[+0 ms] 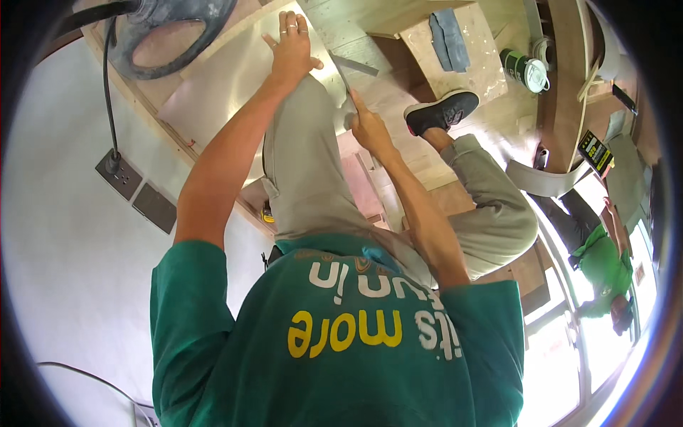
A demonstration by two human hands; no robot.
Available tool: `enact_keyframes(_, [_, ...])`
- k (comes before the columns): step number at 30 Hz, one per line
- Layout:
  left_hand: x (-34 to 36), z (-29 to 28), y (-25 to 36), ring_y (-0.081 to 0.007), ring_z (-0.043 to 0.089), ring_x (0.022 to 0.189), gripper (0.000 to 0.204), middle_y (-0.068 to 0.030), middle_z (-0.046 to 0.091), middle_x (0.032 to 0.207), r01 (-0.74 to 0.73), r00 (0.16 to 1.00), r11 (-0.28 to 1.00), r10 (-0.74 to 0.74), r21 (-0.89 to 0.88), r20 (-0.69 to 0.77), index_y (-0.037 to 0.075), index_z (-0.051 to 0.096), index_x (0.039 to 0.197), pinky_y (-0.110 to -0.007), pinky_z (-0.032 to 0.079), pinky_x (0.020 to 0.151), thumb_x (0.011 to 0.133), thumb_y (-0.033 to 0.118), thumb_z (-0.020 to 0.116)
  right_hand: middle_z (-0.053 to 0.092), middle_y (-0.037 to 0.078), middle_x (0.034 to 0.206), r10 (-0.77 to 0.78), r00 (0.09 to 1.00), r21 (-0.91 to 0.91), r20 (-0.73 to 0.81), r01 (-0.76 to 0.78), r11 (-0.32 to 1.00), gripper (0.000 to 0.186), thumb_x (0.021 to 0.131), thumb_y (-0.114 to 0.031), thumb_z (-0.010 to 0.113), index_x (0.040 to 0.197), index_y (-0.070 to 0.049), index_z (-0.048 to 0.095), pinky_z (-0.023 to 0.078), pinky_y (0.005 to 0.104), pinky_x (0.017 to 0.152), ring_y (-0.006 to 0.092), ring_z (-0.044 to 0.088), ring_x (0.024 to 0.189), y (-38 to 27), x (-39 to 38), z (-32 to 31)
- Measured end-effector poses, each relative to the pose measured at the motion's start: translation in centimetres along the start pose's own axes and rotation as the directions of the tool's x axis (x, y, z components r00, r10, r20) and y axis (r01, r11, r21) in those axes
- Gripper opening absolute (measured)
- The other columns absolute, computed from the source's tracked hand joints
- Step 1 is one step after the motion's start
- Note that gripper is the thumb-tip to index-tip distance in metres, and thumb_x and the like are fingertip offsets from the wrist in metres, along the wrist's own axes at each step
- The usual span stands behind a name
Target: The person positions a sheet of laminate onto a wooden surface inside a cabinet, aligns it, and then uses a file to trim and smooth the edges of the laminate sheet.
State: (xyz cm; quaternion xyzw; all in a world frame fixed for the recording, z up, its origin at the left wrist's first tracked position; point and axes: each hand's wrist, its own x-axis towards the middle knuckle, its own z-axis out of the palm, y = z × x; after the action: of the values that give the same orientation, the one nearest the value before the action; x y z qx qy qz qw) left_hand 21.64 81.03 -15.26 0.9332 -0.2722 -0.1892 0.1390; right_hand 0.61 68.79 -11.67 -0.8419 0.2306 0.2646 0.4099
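My left hand (290, 48), with rings on its fingers, lies spread on a pale shiny sheet (231, 78) at the top of the view. Its fingertips reach toward the sheet's far edge, and my knee is on the sheet just below it. My right hand (368, 129) is closed round the near end of a long, thin grey tool (343, 80), perhaps a file. One finger stretches along that tool, which runs beside the sheet's right edge. A short flat grey strip (359, 66) lies just right of the tool.
A dusty grey ring-shaped handle (174, 43) sits at upper left; a black cord leads to a wall socket (119, 174). Grey cloth (448, 40) lies on a wooden box (484, 67). A green-and-white container (526, 71) stands right of it. Another person (601, 263) in green is at far right.
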Motion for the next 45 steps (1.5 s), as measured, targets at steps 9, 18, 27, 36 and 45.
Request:
enact_keyframes(9, [0.1, -0.5, 0.0, -0.0379, 0.014, 0.146, 0.109, -0.0214, 0.025, 0.15, 0.025, 0.999, 1.0, -0.025, -0.004, 0.039, -0.008, 0.032, 0.14, -0.079, 0.028, 0.099, 0.057, 0.03, 0.091, 0.064, 0.03, 0.085, 0.024, 1.0, -0.05, 0.014, -0.023, 0.998, 0.063, 0.088, -0.013, 0.049, 0.15, -0.017, 0.033, 0.047, 0.0562, 0.076, 0.0493, 0.061, 0.08, -0.2, -1.6, -0.5])
enact_keyframes(18, [-0.5, -0.2, -0.3, -0.0381, 0.015, 0.146, 0.108, -0.0211, 0.025, 0.15, 0.026, 0.999, 0.999, -0.024, -0.03, 0.044, -0.007, 0.031, 0.141, -0.08, 0.027, 0.099, 0.059, 0.029, 0.091, 0.064, 0.032, 0.085, 0.025, 0.998, -0.062, 0.063, -0.021, 0.998, 0.065, 0.089, -0.011, 0.05, 0.15, -0.02, 0.032, 0.047, 0.0552, 0.076, 0.0484, 0.062, 0.081, 0.4, -2.1, -1.8])
enact_keyframes(27, [-0.5, -0.5, -0.2, -0.0372, 0.016, 0.145, 0.107, -0.0191, 0.026, 0.149, 0.032, 0.999, 0.999, -0.032, -0.025, -0.002, -0.006, 0.032, 0.141, -0.079, 0.028, 0.099, 0.059, 0.03, 0.091, 0.063, 0.032, 0.08, -0.092, 0.996, 0.03, -0.015, 0.093, 0.995, 0.067, 0.087, -0.006, 0.051, 0.15, -0.018, 0.032, 0.047, 0.0546, 0.074, 0.0487, 0.062, 0.078, 2.4, -2.1, 0.1])
enact_keyframes(36, [0.0, -1.9, 1.0, -0.0386, 0.011, 0.148, 0.122, -0.026, 0.016, 0.156, 0.151, 0.968, 0.989, -0.148, 0.002, 0.2, -0.008, 0.018, 0.148, -0.067, 0.023, 0.111, 0.057, 0.026, 0.092, 0.062, 0.03, 0.074, -0.042, 0.998, -0.033, 0.046, 0.044, 0.998, 0.068, 0.087, -0.005, 0.05, 0.151, -0.018, 0.031, 0.047, 0.0552, 0.071, 0.0484, 0.061, 0.073, 3.4, -2.0, 0.7])
enact_keyframes(45, [0.3, -1.6, 1.0, -0.0377, 0.01, 0.148, 0.124, -0.0258, 0.015, 0.156, 0.127, 0.975, 0.992, -0.123, -0.008, 0.187, -0.008, 0.018, 0.148, -0.065, 0.022, 0.113, 0.056, 0.028, 0.092, 0.063, 0.027, 0.074, 0.02, 1.0, -0.067, 0.012, -0.02, 0.998, 0.068, 0.087, -0.007, 0.052, 0.151, -0.019, 0.03, 0.047, 0.0533, 0.071, 0.0455, 0.061, 0.073, 3.6, -3.1, 1.3])
